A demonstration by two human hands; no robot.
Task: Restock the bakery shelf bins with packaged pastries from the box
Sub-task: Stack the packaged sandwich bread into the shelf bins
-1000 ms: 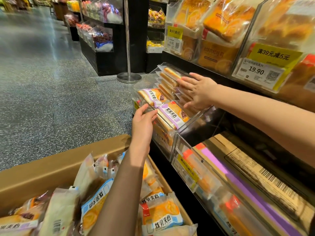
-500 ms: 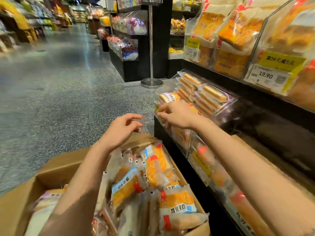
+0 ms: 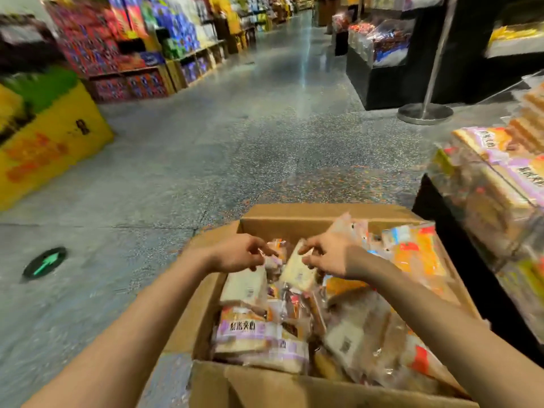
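An open cardboard box (image 3: pixel 294 222) sits low in the middle, full of packaged pastries with purple labels (image 3: pixel 250 334) and orange labels (image 3: pixel 418 254). Both my hands are over its far end. My right hand (image 3: pixel 332 256) pinches the top edge of a pale pastry packet (image 3: pixel 297 270) that stands upright in the pile. My left hand (image 3: pixel 238 254) has its fingers curled at the crinkled edge of a small packet (image 3: pixel 276 253); blur hides whether it grips it. The clear shelf bin (image 3: pixel 471 201) with purple-label pastries is at the right.
A speckled aisle floor (image 3: pixel 235 148) stretches ahead and to the left. A metal stanchion base (image 3: pixel 425 113) stands at the upper right beside a black display unit (image 3: pixel 382 83). A yellow display box (image 3: pixel 50 142) is at the left.
My view has swung left from the shelf to the box. Both hands have left the bin and dropped onto the packets in the box; the right hand now pinches a pale packet.
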